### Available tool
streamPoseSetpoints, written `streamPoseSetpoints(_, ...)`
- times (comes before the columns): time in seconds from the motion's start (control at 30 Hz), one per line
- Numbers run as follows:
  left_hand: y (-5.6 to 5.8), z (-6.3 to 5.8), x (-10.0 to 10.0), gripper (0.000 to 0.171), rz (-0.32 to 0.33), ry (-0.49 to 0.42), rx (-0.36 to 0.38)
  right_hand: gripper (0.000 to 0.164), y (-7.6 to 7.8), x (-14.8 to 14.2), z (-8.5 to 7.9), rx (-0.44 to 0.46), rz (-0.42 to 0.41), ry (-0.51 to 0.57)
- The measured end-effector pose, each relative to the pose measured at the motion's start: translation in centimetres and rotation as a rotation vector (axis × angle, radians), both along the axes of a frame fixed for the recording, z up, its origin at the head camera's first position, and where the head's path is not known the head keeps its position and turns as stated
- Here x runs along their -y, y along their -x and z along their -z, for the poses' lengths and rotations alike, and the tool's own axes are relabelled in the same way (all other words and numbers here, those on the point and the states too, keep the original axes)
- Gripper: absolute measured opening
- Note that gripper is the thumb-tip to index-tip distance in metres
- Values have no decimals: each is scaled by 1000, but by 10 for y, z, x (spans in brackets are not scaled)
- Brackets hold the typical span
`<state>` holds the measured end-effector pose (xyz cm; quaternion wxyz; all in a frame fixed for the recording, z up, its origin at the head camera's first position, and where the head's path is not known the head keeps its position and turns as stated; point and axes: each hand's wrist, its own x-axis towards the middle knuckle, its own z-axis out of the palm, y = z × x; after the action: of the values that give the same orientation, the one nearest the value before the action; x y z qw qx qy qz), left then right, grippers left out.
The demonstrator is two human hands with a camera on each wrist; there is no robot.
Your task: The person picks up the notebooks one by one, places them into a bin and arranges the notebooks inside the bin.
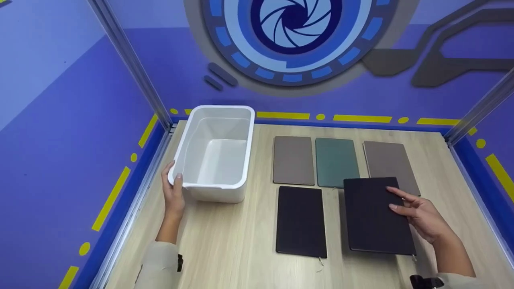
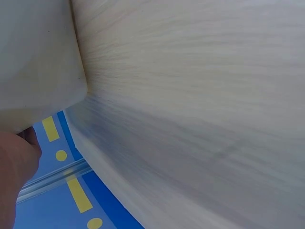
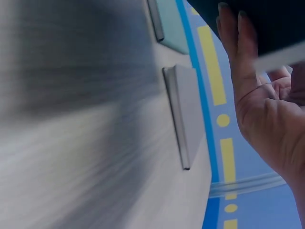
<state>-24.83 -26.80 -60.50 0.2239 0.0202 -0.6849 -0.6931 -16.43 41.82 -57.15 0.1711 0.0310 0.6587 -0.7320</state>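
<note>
In the head view my left hand (image 1: 173, 196) grips the near left corner of a white plastic bin (image 1: 217, 195), thumb over the rim. The left wrist view shows the bin's outer wall (image 2: 38, 62) beside that hand. On the right, a black notebook (image 1: 373, 220) is held up by my right hand (image 1: 427, 218), thumb and a finger on its cover. Other fingers go beneath it, as the right wrist view shows, with the notebook (image 3: 276, 24) raised over the table. It overlaps the lower part of a taupe notebook (image 1: 387, 158) behind it.
A second black notebook (image 1: 301, 220) lies left of the held one, its ribbon trailing. Behind it are another taupe notebook (image 1: 293, 160) and a green notebook (image 1: 337, 162). Blue panels with metal posts (image 1: 132, 60) border the wooden table (image 1: 225, 249).
</note>
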Motion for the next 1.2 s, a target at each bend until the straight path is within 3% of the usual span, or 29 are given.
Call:
streamPoseSetpoints(0.2,0,-1,-2,51,-4,1,18,56,3,9,-15,-76,65,38)
streamPoseSetpoints(0.47,0,-2,-2,51,-9,13,19,54,18,28,-24,-164,150,102)
streamPoseSetpoints(0.7,-1,-1,-1,52,7,24,23,55,34,47,-22,-183,144,187)
streamPoseSetpoints(0.9,0,-1,-1,51,-11,28,2,57,47,66,-23,-199,159,169)
streamPoseSetpoints(1.2,-1,-2,-1,51,-11,38,34,60,71,96,-27,-183,157,166)
